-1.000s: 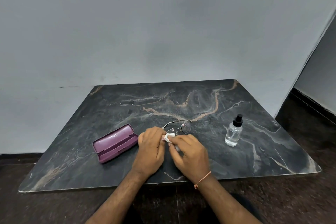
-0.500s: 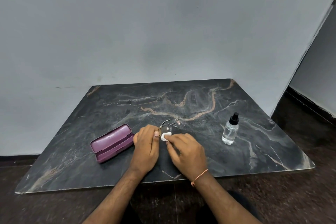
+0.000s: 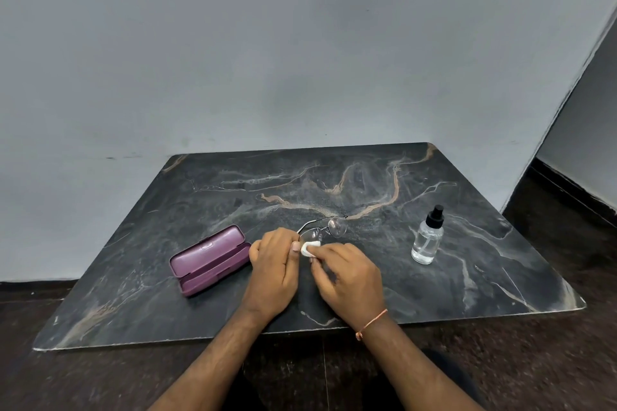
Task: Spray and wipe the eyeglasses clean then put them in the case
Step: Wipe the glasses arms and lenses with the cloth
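Thin-framed eyeglasses [image 3: 336,226] are held just above the middle of the dark marble table [image 3: 233,197]. My left hand [image 3: 275,264] grips their near left side. My right hand [image 3: 347,275] pinches a small white wipe [image 3: 310,248] and presses it against the near lens. The far lens sticks out beyond my fingers. A purple glasses case [image 3: 208,259] lies open to the left of my left hand. A clear spray bottle [image 3: 428,237] with a black top stands upright to the right.
The table's front edge [image 3: 300,332] runs under my wrists. A grey wall stands behind the table, and a dark floor shows in front and to the right.
The view has shifted slightly. My right hand has moved the wipe a little on the near lens, and the glasses have turned slightly in my left hand.
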The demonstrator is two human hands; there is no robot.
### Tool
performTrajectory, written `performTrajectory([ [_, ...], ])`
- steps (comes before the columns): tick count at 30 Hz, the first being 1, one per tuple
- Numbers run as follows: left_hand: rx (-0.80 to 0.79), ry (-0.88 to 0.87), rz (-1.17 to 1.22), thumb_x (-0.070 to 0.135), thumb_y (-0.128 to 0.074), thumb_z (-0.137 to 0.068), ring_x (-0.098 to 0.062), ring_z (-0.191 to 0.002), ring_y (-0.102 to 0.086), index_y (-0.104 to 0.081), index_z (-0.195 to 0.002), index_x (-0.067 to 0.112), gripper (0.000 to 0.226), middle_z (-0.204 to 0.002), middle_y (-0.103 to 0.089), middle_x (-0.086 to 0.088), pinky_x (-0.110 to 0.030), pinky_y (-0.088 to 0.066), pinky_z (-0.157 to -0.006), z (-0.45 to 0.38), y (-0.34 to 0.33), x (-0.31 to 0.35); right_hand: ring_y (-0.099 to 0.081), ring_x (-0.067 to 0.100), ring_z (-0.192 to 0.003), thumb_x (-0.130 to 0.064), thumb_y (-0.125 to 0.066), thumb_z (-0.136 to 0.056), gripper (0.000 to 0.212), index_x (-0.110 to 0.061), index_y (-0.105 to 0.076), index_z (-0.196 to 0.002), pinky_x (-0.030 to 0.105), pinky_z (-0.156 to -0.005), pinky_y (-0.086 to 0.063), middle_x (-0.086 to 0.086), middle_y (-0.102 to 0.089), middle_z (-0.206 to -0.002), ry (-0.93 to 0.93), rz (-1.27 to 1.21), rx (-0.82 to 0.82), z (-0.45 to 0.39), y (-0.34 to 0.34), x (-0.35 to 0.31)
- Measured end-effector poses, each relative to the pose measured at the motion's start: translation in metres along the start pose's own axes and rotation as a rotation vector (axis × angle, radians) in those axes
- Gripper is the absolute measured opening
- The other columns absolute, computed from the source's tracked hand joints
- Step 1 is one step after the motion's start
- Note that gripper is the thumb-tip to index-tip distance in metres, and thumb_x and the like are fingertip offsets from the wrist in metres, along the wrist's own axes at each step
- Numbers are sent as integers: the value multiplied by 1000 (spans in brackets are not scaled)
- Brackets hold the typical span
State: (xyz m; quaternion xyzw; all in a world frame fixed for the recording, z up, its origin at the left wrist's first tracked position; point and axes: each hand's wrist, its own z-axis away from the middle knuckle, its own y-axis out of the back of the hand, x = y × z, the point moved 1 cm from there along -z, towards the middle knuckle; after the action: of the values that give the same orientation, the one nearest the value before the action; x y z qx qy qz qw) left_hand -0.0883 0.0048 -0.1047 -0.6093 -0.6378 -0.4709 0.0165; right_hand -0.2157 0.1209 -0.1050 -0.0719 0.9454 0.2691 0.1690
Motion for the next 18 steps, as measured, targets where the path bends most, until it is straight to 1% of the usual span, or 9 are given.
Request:
performTrajectory([
  [3, -21, -16, -23, 40, -32, -116, -2, -109, -52, -48, -100, 43, 23, -100, -52, 24, -35, -30, -101, 1, 0, -1, -65, 8, -79, -20, -79, -96, 21, -27, -82, -116, 24, -75, -57, -15, -73, -90, -138, 18, 98, -4, 1, 5],
  [4, -34, -26, -33, 41, -31, -116, -2, -110, -51, -47, -99, 43, 24, -100, -51, 25, -34, -29, -103, 2, -1, -1, -66, 6, -81, -21, -78, -97, 20, -26, -82, -117, 21, -78, -56, -15, -73, -90, -165, 4, 116, -4, 0, 7],
  [6, -55, -44, -55, 41, -30, -116, -2, -110, -51, -47, -99, 43, 24, -100, -50, 25, -36, -29, -104, 3, -1, -2, -69, 3, -86, -22, -75, -99, 21, -25, -81, -119, 19, -81, -57, -14, -75, -95, -174, -36, 110, -3, 0, 7],
  [10, -75, -73, -103, 39, -32, -116, 0, -110, -50, -51, -102, 41, 23, -102, -50, 25, -39, -30, -104, 4, -2, -1, -73, 2, -93, -23, -75, -98, 22, -28, -79, -119, 23, -77, -60, -14, -77, -109, -117, -99, 43, 1, -1, 5],
  [13, -64, -75, -105, 38, -33, -115, 0, -109, -50, -54, -104, 39, 24, -104, -51, 26, -39, -30, -103, 3, -1, -1, -74, 1, -91, -23, -75, -96, 21, -30, -78, -115, 21, -74, -59, -15, -77, -108, -78, -127, 23, 1, -1, 3],
  [16, -69, -63, -99, 38, -32, -115, -2, -107, -51, -51, -101, 39, 24, -101, -51, 24, -42, -31, -104, 3, -1, 1, -74, 2, -86, -25, -75, -93, 19, -31, -80, -110, 26, -69, -60, -15, -78, -102, -173, -71, 82, -1, 0, 6],
  [18, -74, -73, -103, 38, -32, -115, -4, -106, -51, -48, -99, 40, 23, -100, -50, 23, -42, -30, -104, 3, -1, 3, -74, 1, -89, -26, -74, -93, 19, -31, -81, -111, 23, -72, -59, -16, -79, -104, -248, -62, 132, -2, 1, 7],
])
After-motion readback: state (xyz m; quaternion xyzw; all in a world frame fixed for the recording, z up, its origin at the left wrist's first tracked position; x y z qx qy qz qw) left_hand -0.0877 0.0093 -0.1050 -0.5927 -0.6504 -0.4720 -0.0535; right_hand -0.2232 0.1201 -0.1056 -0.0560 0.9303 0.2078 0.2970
